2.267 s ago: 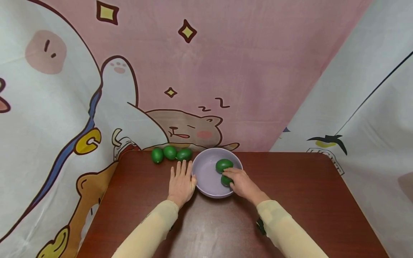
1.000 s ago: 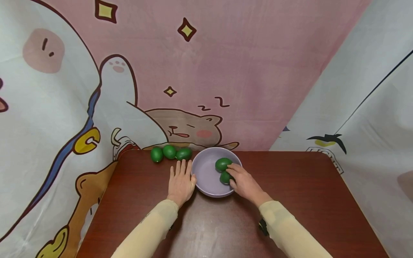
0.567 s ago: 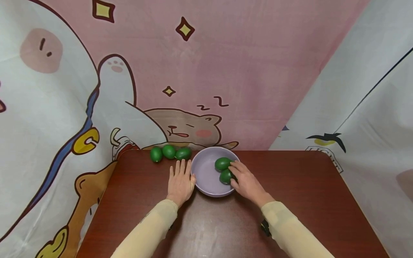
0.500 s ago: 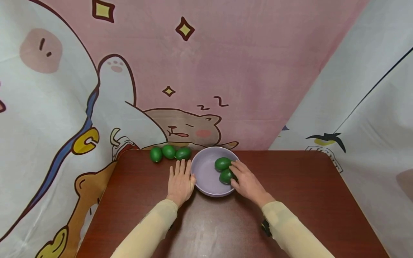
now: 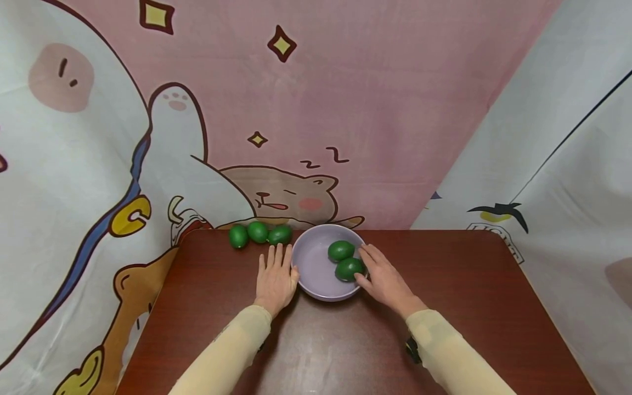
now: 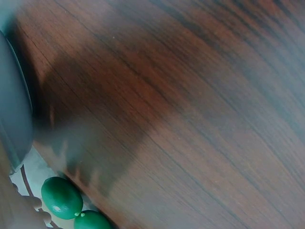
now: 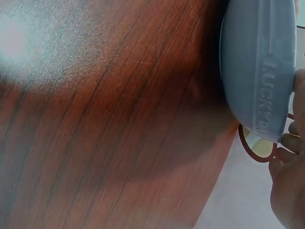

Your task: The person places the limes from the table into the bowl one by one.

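A lilac bowl [image 5: 312, 271] stands near the table's far edge with two green limes [image 5: 340, 250] inside its right half. My right hand [image 5: 386, 281] is at the bowl's right rim, fingers extended and thumb beside the nearer lime [image 5: 349, 269]; it grips nothing. The right wrist view shows the bowl's outer wall [image 7: 255, 62] with raised letters, and fingers [image 7: 289, 143] by its rim. On the other side, my left hand [image 5: 274, 281] has straight, spread fingers, its thumb next to the bowl's left side; whether it touches cannot be told.
Three more limes [image 5: 258, 232] lie in a row at the table's back edge, left of the bowl and just beyond my left fingertips. The brown wooden table [image 5: 454, 296] ends there against a cartoon-printed cloth [image 5: 375, 109].
My right hand has let go of the nearer lime and drawn back rightward from inside the bowl to its rim. Both limes stay in the bowl. The left hand keeps its place.
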A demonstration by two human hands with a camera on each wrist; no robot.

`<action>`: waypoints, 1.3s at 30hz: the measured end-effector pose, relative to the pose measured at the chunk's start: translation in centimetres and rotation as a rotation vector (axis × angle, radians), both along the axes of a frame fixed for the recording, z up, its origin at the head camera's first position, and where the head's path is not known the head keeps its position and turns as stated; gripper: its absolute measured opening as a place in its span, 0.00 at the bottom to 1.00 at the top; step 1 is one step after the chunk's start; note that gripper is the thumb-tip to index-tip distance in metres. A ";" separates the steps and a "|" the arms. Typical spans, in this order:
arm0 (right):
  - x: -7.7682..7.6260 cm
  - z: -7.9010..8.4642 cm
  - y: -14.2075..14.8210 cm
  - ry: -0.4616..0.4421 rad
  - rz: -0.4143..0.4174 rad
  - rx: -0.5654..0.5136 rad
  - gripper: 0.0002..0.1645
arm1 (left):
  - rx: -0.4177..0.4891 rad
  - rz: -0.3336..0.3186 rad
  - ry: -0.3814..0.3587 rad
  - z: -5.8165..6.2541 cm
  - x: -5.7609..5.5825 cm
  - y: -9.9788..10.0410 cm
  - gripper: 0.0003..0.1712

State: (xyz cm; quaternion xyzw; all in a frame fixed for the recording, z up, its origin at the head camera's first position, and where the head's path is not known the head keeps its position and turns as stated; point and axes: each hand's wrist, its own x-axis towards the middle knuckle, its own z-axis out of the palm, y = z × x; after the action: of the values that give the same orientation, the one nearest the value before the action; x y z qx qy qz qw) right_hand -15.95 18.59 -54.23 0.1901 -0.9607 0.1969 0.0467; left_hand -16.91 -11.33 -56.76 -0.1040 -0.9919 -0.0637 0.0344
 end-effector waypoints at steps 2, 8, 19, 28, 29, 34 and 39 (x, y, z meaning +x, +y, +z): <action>0.0 -0.1 0.1 -0.008 -0.008 0.011 0.44 | 0.001 -0.001 0.005 0.0 0.0 0.0 0.36; 0.1 -0.2 0.3 -0.037 -0.034 0.037 0.49 | 0.015 0.000 0.018 -0.2 -0.1 0.0 0.35; 0.3 -0.4 0.6 -0.071 -0.059 0.036 0.52 | 0.014 0.003 0.007 -0.1 0.0 0.0 0.35; 0.2 -0.8 0.8 -0.024 -0.054 0.098 0.53 | 0.029 0.006 0.000 -0.1 0.0 0.0 0.35; 0.2 -0.9 0.8 -0.018 -0.055 0.108 0.52 | 0.029 0.006 0.001 -0.1 0.0 0.0 0.35; 0.2 -1.2 0.7 -0.003 -0.061 0.162 0.51 | 0.028 0.005 0.003 -0.3 -0.1 0.0 0.35; 0.3 -1.3 0.6 -0.012 -0.069 0.191 0.51 | 0.024 0.002 0.004 -0.4 -0.1 0.0 0.35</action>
State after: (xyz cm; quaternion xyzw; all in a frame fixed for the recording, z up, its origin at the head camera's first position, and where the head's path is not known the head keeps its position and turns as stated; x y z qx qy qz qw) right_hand -15.65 19.24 -55.50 0.1592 -0.9813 0.1038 0.0292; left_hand -17.03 -11.33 -57.16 -0.1027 -0.9911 -0.0755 0.0378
